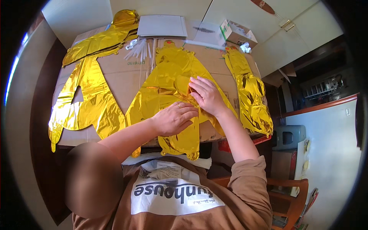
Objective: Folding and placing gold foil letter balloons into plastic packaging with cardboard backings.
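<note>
A gold foil balloon [168,69] lies uninflated and flat in front of me, with part of its sheet folded over in the middle. My left hand [177,118] rests on the foil near its lower middle, fingers bent slightly and pointing right; a ring shows on one finger. Just above and to the right, my right hand [207,96] has its fingers together at the edge of the folded foil, seemingly gripping it. Its thumb is partly hidden. To the left lies a flat gold A-shaped balloon [105,101]. Another gold foil balloon [251,92] lies at the right.
Cardboard [126,73] covers the table. More gold foil balloons [96,44] are piled at the far left. White sheets [161,27], clear straws [141,50] and a white ribbon roll [131,45] lie at the back. An open box [239,33] stands far right beside crumpled white tissue [245,48].
</note>
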Tool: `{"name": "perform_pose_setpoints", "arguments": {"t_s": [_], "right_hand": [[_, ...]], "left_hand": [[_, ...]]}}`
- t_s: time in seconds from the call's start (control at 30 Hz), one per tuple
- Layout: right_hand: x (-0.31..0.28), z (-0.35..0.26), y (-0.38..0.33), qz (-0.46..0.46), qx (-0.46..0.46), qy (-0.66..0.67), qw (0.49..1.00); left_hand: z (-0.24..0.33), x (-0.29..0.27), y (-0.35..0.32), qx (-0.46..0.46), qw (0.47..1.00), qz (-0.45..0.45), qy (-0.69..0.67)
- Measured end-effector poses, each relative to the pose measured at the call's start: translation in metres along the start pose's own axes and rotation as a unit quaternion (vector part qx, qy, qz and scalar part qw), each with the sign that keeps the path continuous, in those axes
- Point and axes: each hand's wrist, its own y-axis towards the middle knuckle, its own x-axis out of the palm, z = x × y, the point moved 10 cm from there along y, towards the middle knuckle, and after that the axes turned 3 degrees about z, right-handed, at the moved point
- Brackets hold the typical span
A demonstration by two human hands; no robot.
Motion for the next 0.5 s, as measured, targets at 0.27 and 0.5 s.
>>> {"name": "perform_pose_setpoints", "arguments": {"t_s": [0.27,0.5], "right_hand": [[0.004,0.008,-0.005,0.017,-0.002,-0.003,1.0],[0.005,0.008,0.001,0.002,0.003,0.02,1.0]], "left_hand": [[-0.029,-0.051,0.014,-0.115,0.975,0.127,-0.144],[-0.087,-0.042,0.065,-0.062,0.99,0.075,0.099]]}}
